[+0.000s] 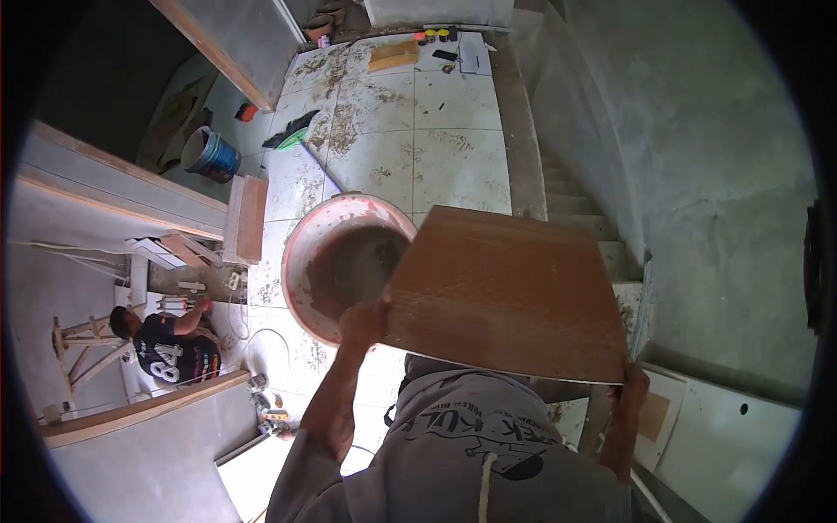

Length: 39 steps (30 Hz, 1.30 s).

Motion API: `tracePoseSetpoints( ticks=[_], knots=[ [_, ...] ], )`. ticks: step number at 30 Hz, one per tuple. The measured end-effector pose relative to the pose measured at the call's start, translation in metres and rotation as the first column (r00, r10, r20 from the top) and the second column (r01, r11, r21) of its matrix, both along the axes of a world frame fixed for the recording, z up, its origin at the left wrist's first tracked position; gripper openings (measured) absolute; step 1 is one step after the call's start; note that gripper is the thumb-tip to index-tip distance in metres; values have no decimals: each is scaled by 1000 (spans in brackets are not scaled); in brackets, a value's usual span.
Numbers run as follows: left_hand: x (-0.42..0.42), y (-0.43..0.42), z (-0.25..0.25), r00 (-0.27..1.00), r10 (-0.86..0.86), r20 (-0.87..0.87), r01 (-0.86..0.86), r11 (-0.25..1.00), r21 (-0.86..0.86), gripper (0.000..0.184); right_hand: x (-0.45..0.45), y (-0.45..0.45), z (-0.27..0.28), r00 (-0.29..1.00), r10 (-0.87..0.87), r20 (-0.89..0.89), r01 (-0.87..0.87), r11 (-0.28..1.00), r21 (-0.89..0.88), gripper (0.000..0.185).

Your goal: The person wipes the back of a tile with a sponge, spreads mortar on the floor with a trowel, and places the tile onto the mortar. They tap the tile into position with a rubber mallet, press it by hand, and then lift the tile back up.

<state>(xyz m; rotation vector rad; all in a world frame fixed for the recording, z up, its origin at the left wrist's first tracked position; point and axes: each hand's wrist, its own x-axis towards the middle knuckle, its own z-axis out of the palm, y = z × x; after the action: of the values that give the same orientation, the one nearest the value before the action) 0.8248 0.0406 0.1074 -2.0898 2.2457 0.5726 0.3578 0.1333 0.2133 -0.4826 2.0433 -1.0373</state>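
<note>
Tile point(506, 296) — raised before the body, overlapping the round tub point(302, 248) in view. Left hand point(362, 327) grips its left edge; right hand point(631, 383), its near right corner. Judged stiff, fairly heavy, brittle at corners — best held by opposite edges. Flat slab; brown face scuffed, thin pale edge.

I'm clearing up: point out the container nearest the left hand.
The wide red-rimmed tub, close by the left hand; the blue bucket is farther off.
</note>
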Motion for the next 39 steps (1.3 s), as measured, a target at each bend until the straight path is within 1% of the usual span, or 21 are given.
tracePoseSetpoints(
  ticks=[1,3,4,6,7,9,12,14,16,18,19,21,22,24,28,30,32,34,35,36,39],
  knots=[
    [15,-6,3,1000,16,-13,-16,1000,-4,29,15,-19,5,1000,16,-13,-16,1000,-4,33],
    [39,-9,21,940,336,-61,-327,937,125,46,43,-55,13,997,53,64,-50,997,-50,34],
    [48,-6,28,928,368,-64,-357,924,134,46,49,-68,7,994,87,59,-84,996,-43,34],
    [68,-8,43,691,719,-79,-683,685,255,55,65,-99,-8,973,182,141,-155,970,-186,30],
    [77,-5,47,625,774,-98,-732,625,272,62,77,-115,-10,968,207,143,-179,966,-187,30],
    [101,6,43,592,803,-66,-767,586,263,62,109,-152,-12,949,285,138,-273,957,-99,30],
    [131,29,42,492,869,-53,-841,490,231,64,149,-195,-37,887,417,199,-399,908,-124,31],
    [146,46,50,369,929,20,-897,351,270,65,181,-220,-50,842,510,178,-501,860,-93,31],
    [157,66,48,269,963,10,-929,257,265,68,207,-241,-73,785,600,154,-596,799,-71,30],
    [164,84,44,187,980,66,-965,170,202,68,228,-260,-104,674,687,272,-672,723,-159,31],
    [166,92,42,150,988,49,-975,139,176,68,242,-268,-108,654,704,276,-694,704,-150,31],
    [173,105,26,58,996,70,-982,44,184,68,272,-287,-118,502,841,203,-840,530,-117,31],
    [175,113,14,2,997,81,-983,-13,185,69,285,-292,-125,488,848,208,-852,515,-100,31],
    [177,122,-16,-39,997,65,-989,-48,142,68,312,-309,-145,423,874,239,-902,432,18,35],
    [172,134,-86,-162,983,86,-972,-175,159,64,343,-336,-201,314,898,308,-949,307,73,35],
    [167,133,-121,-226,974,11,-955,-224,197,64,356,-347,-224,355,904,239,-928,310,206,35],
    [158,132,-144,-262,965,2,-938,-255,234,63,362,-359,-246,328,922,205,-924,268,271,35],
    [156,131,-163,-188,981,-53,-963,-173,206,61,367,-371,-269,291,940,180,-919,223,324,36],
    [155,133,-169,-170,983,-73,-970,-153,190,60,369,-376,-280,206,966,154,-897,123,425,36],
    [155,132,-171,-183,981,-65,-966,-167,199,60,368,-379,-289,118,983,138,-852,29,522,36],
    [161,127,-175,-204,975,85,-948,-218,230,60,371,-372,-296,57,990,127,-839,-21,544,37]
  ],
)
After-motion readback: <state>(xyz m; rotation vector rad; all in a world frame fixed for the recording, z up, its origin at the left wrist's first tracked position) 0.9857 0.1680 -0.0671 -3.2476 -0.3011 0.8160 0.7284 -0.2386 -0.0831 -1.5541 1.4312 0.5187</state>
